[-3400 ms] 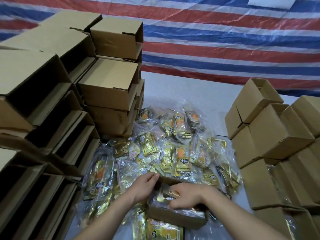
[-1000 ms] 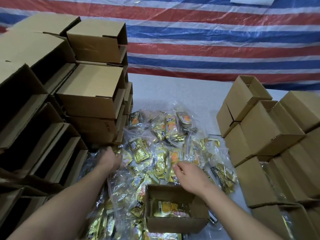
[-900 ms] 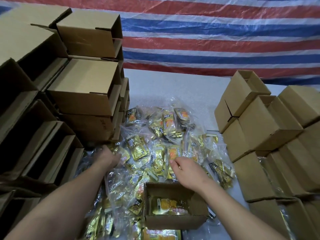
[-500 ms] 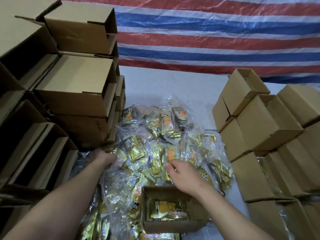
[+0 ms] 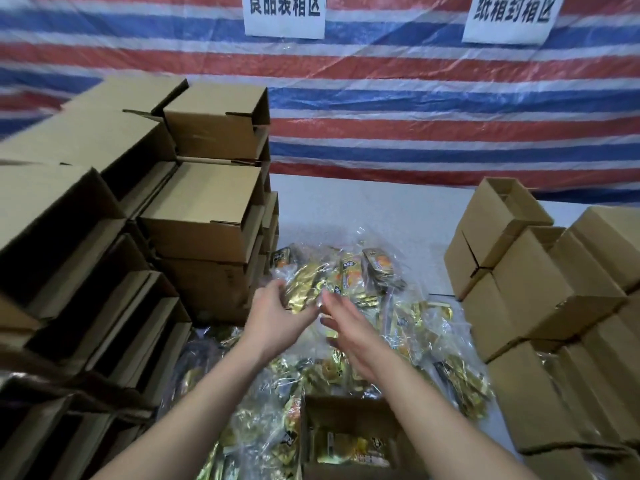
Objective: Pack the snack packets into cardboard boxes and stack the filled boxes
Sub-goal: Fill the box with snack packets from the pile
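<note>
Near the middle of the frame the left hand curls around a crinkled gold foil snack packet in clear film, fingers wrapped over its upper edge and the thumb beneath. Just beside it the right hand is spread flat, fingers straight and blurred, gripping nothing, with its fingertips almost touching the packet. Both bare forearms rise from the bottom edge.

Under and around the hands lies a loose heap of shiny gold and orange snack packets in transparent wrappers, glossy and wrinkled, spread over the pale grey table. At the lower centre stands a small open brown cardboard box with matte walls; one orange-printed packet lies flat inside it.

At the left of the frame a tall stack of empty brown corrugated boxes turned on their sides shows dark rectangular openings, and beside it, nearer the centre, stands a column of squat closed-looking boxes. At the right a pile of brown cardboard boxes leans at angles, some with clear film showing at their open ends.

Behind the table hangs a glossy woven tarpaulin striped red, white and blue, carrying two white paper signs with black characters at the top edge.
</note>
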The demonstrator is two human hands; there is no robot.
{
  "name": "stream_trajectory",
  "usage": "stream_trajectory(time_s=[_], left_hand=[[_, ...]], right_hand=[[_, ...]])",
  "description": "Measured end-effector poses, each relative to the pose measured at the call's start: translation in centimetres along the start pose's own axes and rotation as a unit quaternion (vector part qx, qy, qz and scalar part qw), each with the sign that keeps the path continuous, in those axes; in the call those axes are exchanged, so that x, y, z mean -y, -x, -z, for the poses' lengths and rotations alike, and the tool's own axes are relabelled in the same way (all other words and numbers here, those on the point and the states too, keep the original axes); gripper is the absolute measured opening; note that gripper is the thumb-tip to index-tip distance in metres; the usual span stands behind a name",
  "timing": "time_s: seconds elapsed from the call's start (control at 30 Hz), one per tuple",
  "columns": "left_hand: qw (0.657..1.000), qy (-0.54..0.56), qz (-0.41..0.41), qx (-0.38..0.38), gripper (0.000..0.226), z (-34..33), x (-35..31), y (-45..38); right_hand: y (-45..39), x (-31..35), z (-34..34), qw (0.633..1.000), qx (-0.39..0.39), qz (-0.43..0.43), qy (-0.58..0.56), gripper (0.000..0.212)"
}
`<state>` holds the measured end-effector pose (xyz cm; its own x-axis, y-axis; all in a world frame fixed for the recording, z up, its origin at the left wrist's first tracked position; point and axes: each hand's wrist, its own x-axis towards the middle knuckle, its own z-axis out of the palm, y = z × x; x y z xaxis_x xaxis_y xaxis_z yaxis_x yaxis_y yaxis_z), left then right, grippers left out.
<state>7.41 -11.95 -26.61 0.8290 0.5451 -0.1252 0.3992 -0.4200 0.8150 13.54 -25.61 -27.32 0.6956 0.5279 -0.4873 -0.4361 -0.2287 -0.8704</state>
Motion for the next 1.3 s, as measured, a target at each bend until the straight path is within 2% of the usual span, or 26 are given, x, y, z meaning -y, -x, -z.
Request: stream_trajectory(time_s=[0.07, 0.17, 0.3, 0.4, 0.47, 0.5, 0.53, 0.6, 0.7, 0.8, 0.87, 0.93, 1.0, 1.03, 1.1, 1.17, 1.23, 1.3], left_hand=[[0.999, 0.015, -0.040, 0.003, 0.062, -0.5, -2.4, 1.5], [0.997, 0.052, -0.058, -0.008, 0.086, -1.8, -4.8, 3.0], [0.994, 0.039, -0.097, 0.023, 0.082, -3.0, -6.5, 4.2], [0.988, -0.004, -0.132, 0.077, 0.086, -3.2, -7.1, 5.1], [0.984, 0.037, -0.145, 0.096, 0.078, -3.1, -7.2, 5.7], [0.982, 0.074, -0.150, 0.090, 0.069, -3.1, -7.1, 6.0], [0.980, 0.103, -0.155, 0.072, 0.058, -3.0, -6.8, 6.2], [0.981, 0.122, -0.148, 0.032, 0.040, -3.0, -5.8, 6.2], [0.990, 0.097, -0.084, 0.062, 0.033, -3.4, -2.9, 5.9], [0.993, 0.008, -0.044, 0.110, 0.039, -4.5, 1.4, 6.2], [0.989, -0.046, -0.011, 0.140, 0.051, -5.1, 4.4, 6.7], [0.980, -0.058, 0.026, 0.190, 0.060, -5.5, 6.9, 7.1], [0.968, -0.058, 0.052, 0.240, 0.058, -5.8, 8.7, 7.5], [0.964, -0.046, 0.062, 0.255, 0.051, -6.0, 9.4, 7.5], [0.964, -0.004, 0.073, 0.257, 0.032, -6.4, 10.1, 7.5], [0.967, 0.027, 0.075, 0.243, 0.028, -6.5, 10.4, 7.4], [0.966, 0.044, 0.080, 0.241, 0.028, -6.4, 10.5, 7.4], [0.967, 0.066, 0.085, 0.233, 0.028, -6.4, 10.7, 7.4]], right_hand=[[0.4, 0.9, 0.1, 0.992, 0.036, 0.002, -0.121, 0.098], [1.5, 1.8, 0.7, 0.969, 0.077, 0.017, -0.235, 0.081], [2.8, 2.0, 2.4, 0.955, 0.087, 0.066, -0.274, 0.052], [3.7, 2.2, 3.9, 0.951, 0.055, 0.075, -0.296, 0.051], [4.3, 2.1, 5.1, 0.945, 0.036, 0.096, -0.309, 0.044], [4.6, 2.1, 5.7, 0.942, 0.028, 0.109, -0.315, 0.033], [4.9, 1.9, 6.3, 0.939, 0.021, 0.118, -0.321, 0.023], [5.3, 1.4, 7.6, 0.936, 0.012, 0.117, -0.332, 0.014], [5.9, 0.1, 9.4, 0.940, -0.018, 0.103, -0.326, 0.010], [6.8, -1.0, 10.6, 0.939, -0.004, 0.075, -0.335, 0.013], [7.4, -1.6, 10.5, 0.967, -0.020, 0.060, -0.247, 0.024], [7.8, -2.4, 10.3, 0.993, -0.068, 0.066, -0.072, 0.045], [8.1, -3.1, 9.7, 0.988, -0.079, 0.078, 0.111, 0.047], [8.3, -3.2, 9.4, 0.978, -0.054, 0.092, 0.177, 0.044], [8.6, -3.3, 8.7, 0.943, 0.038, 0.145, 0.297, 0.045], [8.4, -3.5, 7.8, 0.884, 0.134, 0.193, 0.404, 0.040], [8.0, -3.9, 6.9, 0.827, 0.207, 0.189, 0.488, 0.025], [7.1, -4.7, 6.5, 0.780, 0.252, 0.153, 0.551, 0.019]])
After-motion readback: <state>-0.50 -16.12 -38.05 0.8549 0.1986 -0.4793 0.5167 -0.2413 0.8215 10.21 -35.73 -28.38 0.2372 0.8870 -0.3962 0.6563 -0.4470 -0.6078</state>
